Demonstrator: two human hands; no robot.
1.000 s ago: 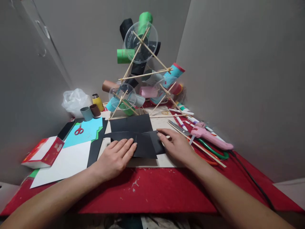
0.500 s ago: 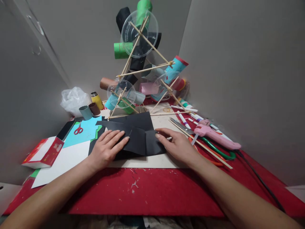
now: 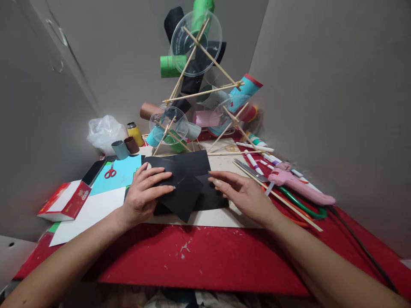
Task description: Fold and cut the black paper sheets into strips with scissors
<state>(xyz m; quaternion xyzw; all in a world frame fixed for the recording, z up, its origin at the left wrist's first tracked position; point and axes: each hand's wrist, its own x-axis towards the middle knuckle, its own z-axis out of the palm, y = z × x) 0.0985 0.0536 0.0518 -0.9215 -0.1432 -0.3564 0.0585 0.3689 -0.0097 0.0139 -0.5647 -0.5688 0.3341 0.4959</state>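
Observation:
My left hand (image 3: 144, 190) holds a small piece of black paper (image 3: 188, 199), its thumb and outstretched fingers over the left part. That piece is tilted, with one corner pointing toward the table's front edge. Beneath it lie larger black paper sheets (image 3: 192, 162) on a pale board (image 3: 205, 217). Just right of the small piece, my right hand (image 3: 242, 190) hovers by the black sheet's right edge. Its thumb and index finger are slightly apart, and nothing shows between them.
Behind the paper stands a stick frame (image 3: 205, 92) with clear plastic discs and coloured tubes. A pink glue gun (image 3: 298, 188), scissors and markers lie at right. Small red-handled scissors (image 3: 110, 172) rest on blue paper (image 3: 128, 171) at left, near a red tissue box (image 3: 66, 199).
The small black piece has turned, its lower corner now nearer the front edge. My left hand has lifted and rotated with it, while my right fingers have come away from the paper. The view shifted slightly.

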